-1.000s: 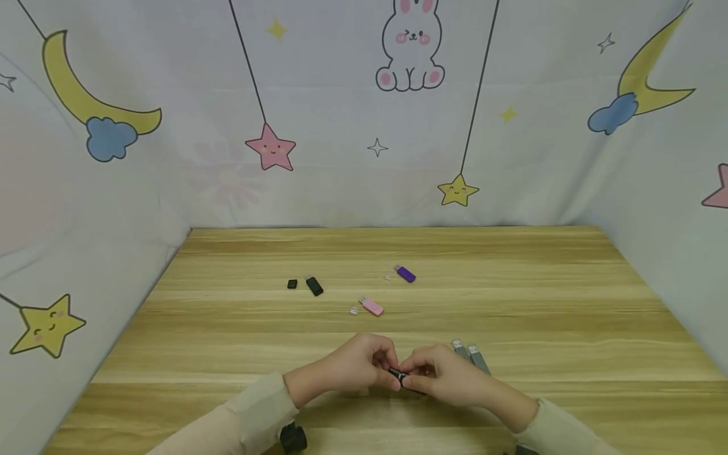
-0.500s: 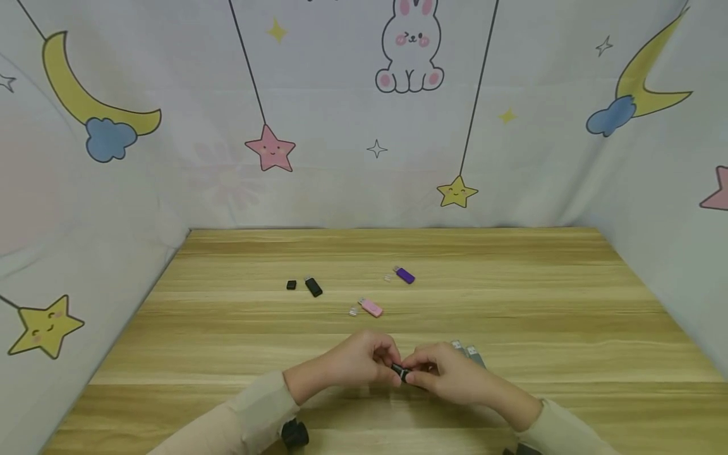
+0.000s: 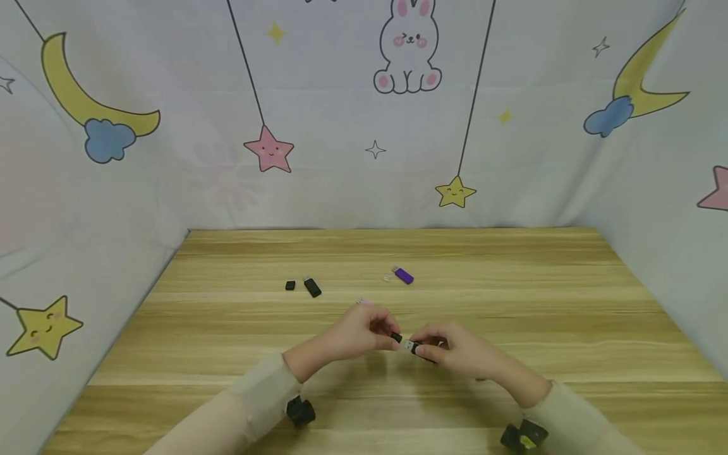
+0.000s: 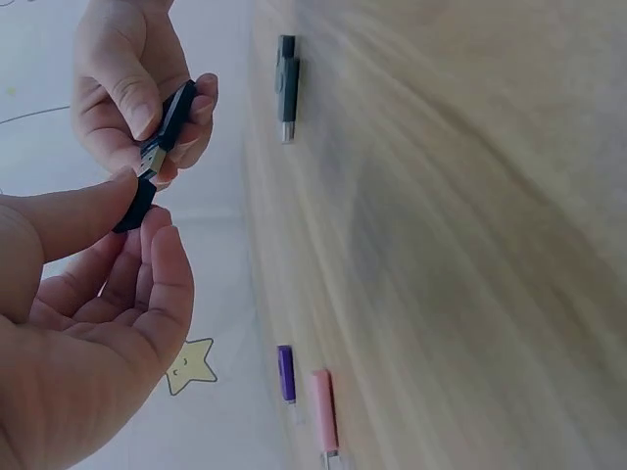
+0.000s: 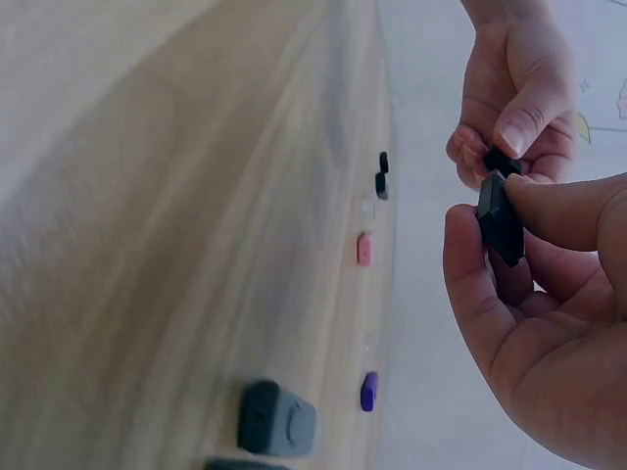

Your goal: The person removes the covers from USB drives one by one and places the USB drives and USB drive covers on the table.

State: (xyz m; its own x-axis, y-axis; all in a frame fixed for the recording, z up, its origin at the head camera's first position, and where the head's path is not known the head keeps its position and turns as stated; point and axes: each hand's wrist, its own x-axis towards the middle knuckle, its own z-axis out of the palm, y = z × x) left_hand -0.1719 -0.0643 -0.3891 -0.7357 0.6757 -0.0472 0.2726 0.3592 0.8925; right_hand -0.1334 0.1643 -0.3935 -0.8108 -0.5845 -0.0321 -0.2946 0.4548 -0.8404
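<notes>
In the head view, my left hand point(image 3: 361, 333) pinches a small black cap point(image 3: 396, 337) between thumb and fingertips. Facing it, my right hand point(image 3: 463, 351) grips a black USB flash drive point(image 3: 425, 351) whose metal plug points at the cap. A narrow gap shows between cap and plug in the head view. Seen from the left wrist, the cap point(image 4: 136, 204) sits close to the bare plug point(image 4: 152, 160). Both hands are raised off the wooden table point(image 3: 364, 411). From the right wrist, the drive's body point(image 5: 502, 223) is held between thumb and fingers.
Farther back lie a black flash drive point(image 3: 313, 287) with its black cap point(image 3: 291, 285) beside it, and a purple one point(image 3: 404, 276) beside a clear cap point(image 3: 387, 278). A pink drive point(image 4: 325, 409) is partly hidden behind my left hand in the head view. Grey drives point(image 5: 279, 419) lie nearer.
Both hands have moved up and farther forward in the head view. Cap and drive, joined or touching before, are now apart, with the metal plug exposed. My hands now cover the pink and grey drives more.
</notes>
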